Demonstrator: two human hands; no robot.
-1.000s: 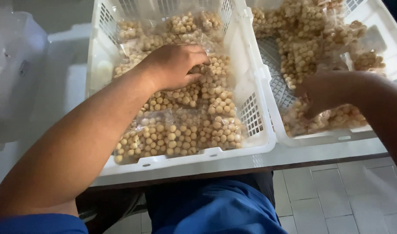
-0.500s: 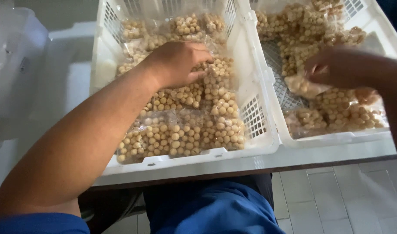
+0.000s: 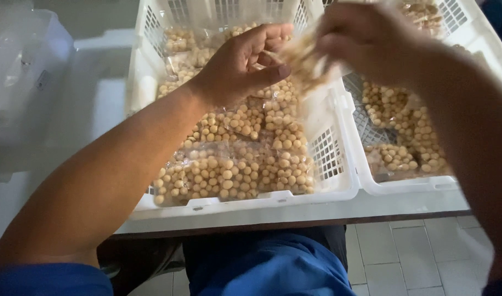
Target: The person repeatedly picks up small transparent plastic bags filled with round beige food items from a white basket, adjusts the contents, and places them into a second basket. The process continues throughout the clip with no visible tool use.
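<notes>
a view looking down at a person's two bare hands raised over two white slotted plastic crates on a pale counter [image 3: 97, 109]. the left hand [image 3: 245, 66] and the right hand [image 3: 366, 38] meet at about 12 o'clock in the view, both pinching one small clear bag of round beige balls [image 3: 300, 57], which is blurred. the left thumb and curled fingers close on its left edge; the right hand grips its upper right part. the left crate [image 3: 330, 159], at the centre, is filled with similar bags [image 3: 234, 170] lying flat; the right crate [image 3: 421, 183], at 3 o'clock, holds fewer. the bag looks light and floppy, its film probably slick, and its loose contents would likely shift, so gripping the film at the edges or corners seems safest. blue-clothed knees show at 6 o'clock.
</notes>
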